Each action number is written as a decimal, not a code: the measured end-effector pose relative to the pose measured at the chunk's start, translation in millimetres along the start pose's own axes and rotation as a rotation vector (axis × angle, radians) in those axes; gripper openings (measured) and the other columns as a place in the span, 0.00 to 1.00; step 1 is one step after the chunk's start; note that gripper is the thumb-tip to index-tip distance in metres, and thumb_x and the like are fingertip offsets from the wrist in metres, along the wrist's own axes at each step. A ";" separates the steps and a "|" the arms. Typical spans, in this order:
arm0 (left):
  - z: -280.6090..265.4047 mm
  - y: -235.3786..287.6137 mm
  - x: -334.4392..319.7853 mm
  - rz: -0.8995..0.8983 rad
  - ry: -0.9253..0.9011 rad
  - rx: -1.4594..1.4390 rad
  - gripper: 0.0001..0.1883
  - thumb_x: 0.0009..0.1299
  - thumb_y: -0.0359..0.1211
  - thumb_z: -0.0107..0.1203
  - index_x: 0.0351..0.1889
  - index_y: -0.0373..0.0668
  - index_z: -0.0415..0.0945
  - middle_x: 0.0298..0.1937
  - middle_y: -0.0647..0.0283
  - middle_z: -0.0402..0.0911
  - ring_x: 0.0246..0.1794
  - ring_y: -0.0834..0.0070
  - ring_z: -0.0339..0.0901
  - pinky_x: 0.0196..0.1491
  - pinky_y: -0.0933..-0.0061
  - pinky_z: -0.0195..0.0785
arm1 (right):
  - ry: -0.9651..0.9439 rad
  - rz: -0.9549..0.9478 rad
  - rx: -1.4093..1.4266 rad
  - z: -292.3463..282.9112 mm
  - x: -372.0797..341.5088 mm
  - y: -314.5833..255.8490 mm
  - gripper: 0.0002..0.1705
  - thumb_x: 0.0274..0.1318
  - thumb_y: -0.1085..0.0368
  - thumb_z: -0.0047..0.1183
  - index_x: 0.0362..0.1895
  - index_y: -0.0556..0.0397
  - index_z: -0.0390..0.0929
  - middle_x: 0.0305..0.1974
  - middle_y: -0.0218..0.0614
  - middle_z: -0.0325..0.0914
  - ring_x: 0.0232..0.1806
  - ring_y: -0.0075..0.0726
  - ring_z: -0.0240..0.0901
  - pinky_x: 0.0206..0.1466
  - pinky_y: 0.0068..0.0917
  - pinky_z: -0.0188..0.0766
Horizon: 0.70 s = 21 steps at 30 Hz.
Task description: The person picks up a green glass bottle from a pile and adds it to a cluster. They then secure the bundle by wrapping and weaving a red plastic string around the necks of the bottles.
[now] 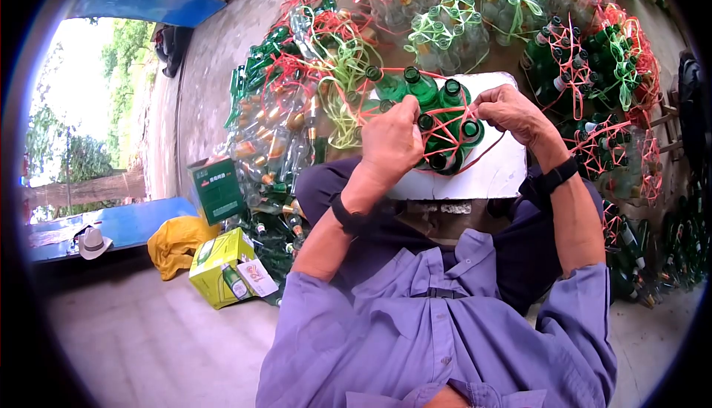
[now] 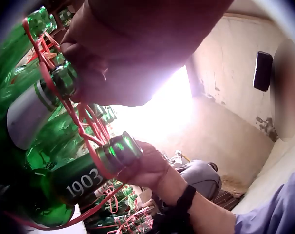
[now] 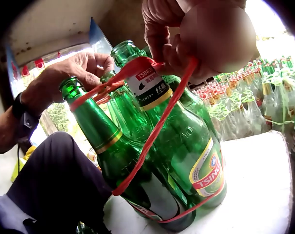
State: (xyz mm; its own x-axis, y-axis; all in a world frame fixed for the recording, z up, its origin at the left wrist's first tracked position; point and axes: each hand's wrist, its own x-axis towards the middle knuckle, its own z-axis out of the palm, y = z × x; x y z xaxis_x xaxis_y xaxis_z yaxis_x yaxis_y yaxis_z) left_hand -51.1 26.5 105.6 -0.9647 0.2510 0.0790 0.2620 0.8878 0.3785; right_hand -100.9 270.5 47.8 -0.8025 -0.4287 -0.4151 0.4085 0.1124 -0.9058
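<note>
Several green glass beer bottles [image 1: 421, 90] stand close together on a white-topped stool [image 1: 510, 167] between the person's knees. Red plastic string [image 3: 172, 100] loops round their bodies and criss-crosses between their necks. At the left of the cluster, the left hand [image 1: 391, 139] is curled near the necks and pinches the string. Across from it, the right hand [image 1: 512, 113] pinches a string end between thumb and fingers, beside a bottle neck. In the right wrist view, a strand slants from the right hand [image 3: 174, 41] down to the body loop.
Tied bundles of empty bottles with green string [image 1: 445, 26] and red string [image 1: 567, 67] stand beyond the stool. Loose bottles [image 1: 271, 148] lie at the left, beside a green carton [image 1: 217, 189], a yellow-green carton [image 1: 222, 267] and a yellow bag [image 1: 178, 245].
</note>
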 end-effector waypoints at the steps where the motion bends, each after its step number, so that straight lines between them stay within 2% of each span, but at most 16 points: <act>1: 0.5 1.6 -1.6 0.024 -0.003 0.041 0.10 0.62 0.27 0.56 0.40 0.42 0.70 0.30 0.54 0.79 0.34 0.49 0.79 0.38 0.50 0.69 | 0.005 0.011 -0.005 -0.9 -0.4 -0.5 0.10 0.52 0.62 0.61 0.30 0.58 0.86 0.16 0.18 0.64 0.18 0.14 0.52 0.21 0.23 0.45; 6: 11.2 -3.4 -11.1 0.094 0.090 0.019 0.12 0.62 0.26 0.56 0.43 0.43 0.70 0.35 0.53 0.78 0.37 0.50 0.78 0.40 0.51 0.68 | 0.076 0.015 -0.121 -2.8 -7.7 -7.0 0.12 0.52 0.62 0.62 0.28 0.60 0.86 0.16 0.19 0.63 0.19 0.15 0.52 0.22 0.25 0.45; 8: 18.0 -7.5 -15.5 0.108 0.123 0.013 0.13 0.62 0.26 0.56 0.44 0.43 0.70 0.36 0.53 0.78 0.37 0.50 0.77 0.41 0.51 0.68 | 0.075 0.032 -0.166 -7.2 -11.6 -9.9 0.14 0.50 0.61 0.67 0.28 0.62 0.86 0.17 0.23 0.70 0.20 0.17 0.59 0.25 0.24 0.54; 9: 22.3 -10.8 -18.6 0.098 0.143 -0.042 0.14 0.62 0.25 0.56 0.46 0.43 0.71 0.37 0.53 0.78 0.38 0.51 0.77 0.41 0.52 0.67 | 0.075 0.031 -0.169 -8.8 -13.1 -9.5 0.14 0.50 0.61 0.67 0.28 0.62 0.86 0.17 0.23 0.70 0.20 0.17 0.59 0.25 0.24 0.54; 11: 28.8 -18.5 -24.3 0.087 0.163 -0.097 0.14 0.63 0.24 0.56 0.47 0.43 0.71 0.38 0.53 0.78 0.38 0.51 0.76 0.42 0.52 0.67 | 0.148 -0.095 -0.222 -11.2 -17.9 -6.4 0.15 0.51 0.62 0.70 0.32 0.64 0.85 0.19 0.23 0.71 0.20 0.15 0.57 0.22 0.22 0.54; 12: 29.3 -20.7 -26.2 0.129 0.186 -0.095 0.17 0.63 0.23 0.55 0.52 0.43 0.72 0.40 0.55 0.79 0.38 0.52 0.76 0.43 0.53 0.67 | 0.147 -0.095 -0.225 -11.9 -18.6 -3.1 0.15 0.51 0.62 0.70 0.32 0.64 0.85 0.19 0.23 0.71 0.20 0.15 0.57 0.22 0.22 0.54; 13: 29.9 -22.3 -27.4 0.170 0.209 -0.093 0.21 0.64 0.23 0.55 0.56 0.44 0.73 0.41 0.56 0.80 0.38 0.53 0.76 0.44 0.54 0.67 | 0.153 -0.149 -0.255 -12.1 -18.2 1.4 0.16 0.51 0.62 0.70 0.32 0.65 0.85 0.19 0.25 0.72 0.21 0.17 0.60 0.25 0.24 0.59; 14: 31.5 -22.4 -27.5 0.169 0.212 -0.094 0.21 0.64 0.23 0.55 0.56 0.44 0.73 0.41 0.56 0.80 0.38 0.53 0.76 0.44 0.54 0.67 | 0.159 -0.203 -0.286 -11.6 -18.2 3.3 0.17 0.51 0.61 0.71 0.33 0.66 0.85 0.20 0.26 0.72 0.23 0.19 0.62 0.28 0.26 0.63; 15: 31.6 -19.5 -26.8 0.158 0.239 -0.183 0.25 0.63 0.21 0.54 0.60 0.45 0.73 0.45 0.57 0.81 0.39 0.53 0.76 0.45 0.55 0.68 | 0.170 -0.186 -0.334 -8.6 -21.5 -2.1 0.19 0.51 0.59 0.71 0.33 0.67 0.85 0.19 0.28 0.73 0.25 0.21 0.66 0.32 0.28 0.68; 16: 30.8 -16.8 -26.7 0.147 0.266 -0.272 0.30 0.61 0.19 0.53 0.65 0.46 0.73 0.50 0.57 0.82 0.39 0.54 0.77 0.45 0.56 0.68 | 0.168 -0.188 -0.336 -6.3 -22.6 -2.5 0.19 0.51 0.59 0.71 0.33 0.67 0.85 0.19 0.28 0.73 0.25 0.21 0.66 0.32 0.28 0.68; 17: 28.7 -14.3 -25.5 0.146 0.270 -0.272 0.30 0.61 0.19 0.53 0.65 0.46 0.73 0.50 0.57 0.82 0.39 0.54 0.77 0.45 0.56 0.68 | 0.193 -0.201 -0.359 -4.9 -22.9 -3.4 0.20 0.51 0.58 0.71 0.32 0.67 0.85 0.18 0.29 0.73 0.24 0.21 0.66 0.32 0.28 0.68; 19: 24.7 -9.9 -22.3 0.306 0.299 -0.017 0.36 0.56 0.17 0.50 0.66 0.47 0.74 0.57 0.59 0.83 0.40 0.56 0.79 0.45 0.59 0.70 | 0.219 -0.214 -0.384 -4.6 -21.6 -2.8 0.21 0.52 0.57 0.70 0.31 0.67 0.85 0.17 0.30 0.72 0.24 0.20 0.65 0.31 0.28 0.67; 21: 27.8 -17.0 -18.3 0.345 0.276 -0.049 0.35 0.54 0.16 0.50 0.64 0.47 0.76 0.57 0.58 0.83 0.40 0.57 0.80 0.45 0.60 0.71 | 0.270 -0.231 -0.460 -5.1 -18.4 2.5 0.17 0.49 0.59 0.73 0.29 0.63 0.86 0.15 0.35 0.70 0.22 0.19 0.63 0.28 0.28 0.66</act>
State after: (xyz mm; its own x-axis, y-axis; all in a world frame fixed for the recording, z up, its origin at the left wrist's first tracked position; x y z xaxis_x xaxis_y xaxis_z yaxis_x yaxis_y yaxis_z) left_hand -37.3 17.6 72.1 -0.7935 0.4113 0.4486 0.5745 0.7494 0.3292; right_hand -87.3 283.3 52.7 -0.9554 -0.2515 -0.1547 0.0272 0.4469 -0.8942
